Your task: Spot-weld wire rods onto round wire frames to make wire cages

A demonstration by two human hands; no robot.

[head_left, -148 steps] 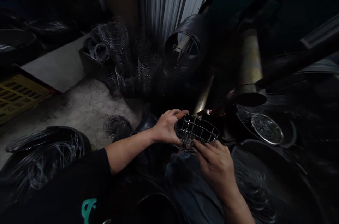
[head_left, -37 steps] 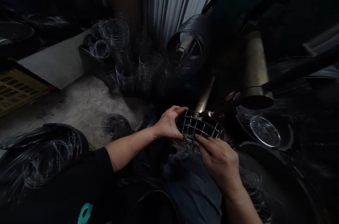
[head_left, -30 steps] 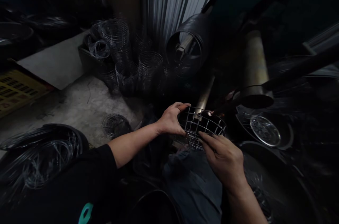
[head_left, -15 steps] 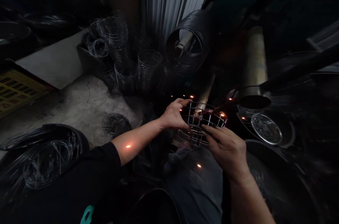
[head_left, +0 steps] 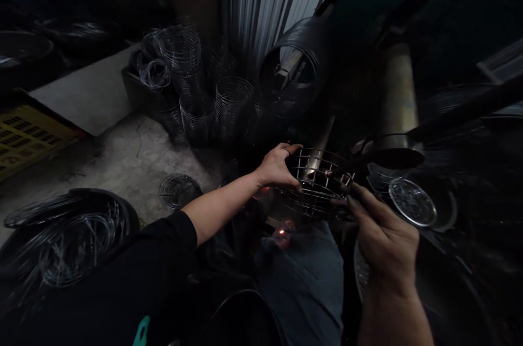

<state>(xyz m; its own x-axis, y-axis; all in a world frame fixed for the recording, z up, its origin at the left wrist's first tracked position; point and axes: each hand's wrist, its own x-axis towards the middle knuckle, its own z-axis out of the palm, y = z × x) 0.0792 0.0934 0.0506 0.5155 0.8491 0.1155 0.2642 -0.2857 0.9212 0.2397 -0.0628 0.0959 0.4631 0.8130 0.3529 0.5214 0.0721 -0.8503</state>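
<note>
One wire basket (head_left: 318,183) is clasped by one left hand (head_left: 278,168); one right hand (head_left: 387,237), grip unclear, meets its edge.

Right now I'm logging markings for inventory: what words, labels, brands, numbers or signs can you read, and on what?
No text can be read for certain.
Yellow crate: marks low on its side, too blurred to read.
Black shirt: teal mark, cut off by the lower edge, no letters legible.
</note>
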